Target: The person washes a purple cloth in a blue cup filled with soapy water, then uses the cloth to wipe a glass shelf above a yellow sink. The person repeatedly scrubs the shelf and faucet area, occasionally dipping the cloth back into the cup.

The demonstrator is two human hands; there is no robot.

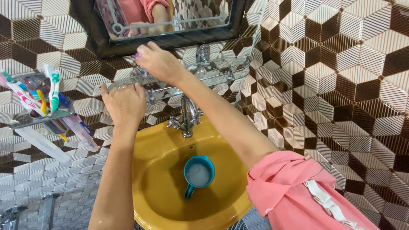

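Both hands are raised to the glass shelf (221, 70) above the yellow basin (162, 170). Left hand (125, 104) lies flat, fingers relaxed, on the shelf's front rail. Right hand (159, 63) is curled around a small purple object (137, 55), mostly hidden; identity unclear. Mirror (170, 21) cut off above.

Home bathroom, yellow washbasin (170, 208), chrome tap (187, 117), mirror (170, 25), toothbrush holder (40, 117), patterned wall tiles (341, 85)

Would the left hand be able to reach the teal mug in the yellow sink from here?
Probably yes: the left hand rests on the glass shelf, and nothing lies between it and the teal mug below.
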